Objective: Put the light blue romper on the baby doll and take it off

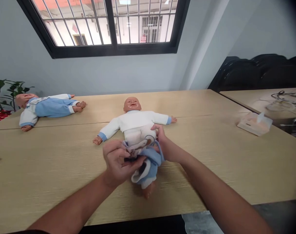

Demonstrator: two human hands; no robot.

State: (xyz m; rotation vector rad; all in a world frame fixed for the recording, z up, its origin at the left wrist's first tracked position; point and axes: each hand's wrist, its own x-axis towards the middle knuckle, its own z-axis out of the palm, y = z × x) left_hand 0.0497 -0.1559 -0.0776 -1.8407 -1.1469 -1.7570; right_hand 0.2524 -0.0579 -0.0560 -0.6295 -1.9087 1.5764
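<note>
A baby doll (132,104) lies on its back on the table, head away from me, arms spread. It wears a white top (135,119) with blue cuffs. Blue-and-white pants (151,159) are bunched around its lower body, and one bare foot (148,190) sticks out toward me. My left hand (120,161) is closed on the pants' edge at the doll's left-of-view side. On the other side, my right hand (164,143) grips the waistband, its fingers against the doll's white middle. The doll's other foot is hidden.
A second doll (54,107) in blue pants lies at the table's back left, beside a potted plant (6,94). A tissue box (255,123) stands at the right. Cables (286,97) lie on another table, with black chairs (257,71) behind.
</note>
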